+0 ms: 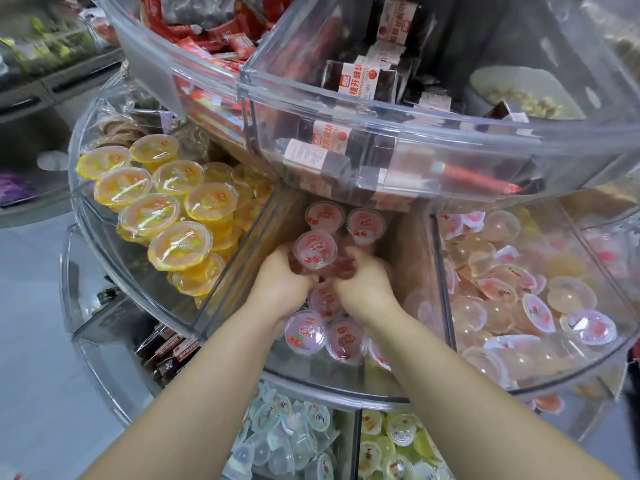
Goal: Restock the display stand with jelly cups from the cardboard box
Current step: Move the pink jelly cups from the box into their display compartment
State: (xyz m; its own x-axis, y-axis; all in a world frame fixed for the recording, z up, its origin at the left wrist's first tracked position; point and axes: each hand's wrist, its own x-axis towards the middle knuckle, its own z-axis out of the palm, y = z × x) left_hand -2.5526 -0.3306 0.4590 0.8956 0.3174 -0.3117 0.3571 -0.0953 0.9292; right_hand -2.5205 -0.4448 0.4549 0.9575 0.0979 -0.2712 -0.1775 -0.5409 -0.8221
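Both my hands reach into the middle compartment of the clear round display stand (pixel 239 282). My left hand (pixel 280 282) and my right hand (pixel 363 289) curl round a red cherry jelly cup (pixel 314 251) from either side, holding it upright above other cups. Two more red cups (pixel 365 225) stand behind it, and several red cups (pixel 306 334) lie in front, under my wrists. The cardboard box is out of view.
Orange jelly cups (pixel 162 216) fill the compartment on the left. Small pale pink jellies (pixel 519 292) fill the one on the right. An upper tier (pixel 346 109) with dark snack packets overhangs the compartment. A lower tier (pixel 304 441) holds small clear and yellow jellies.
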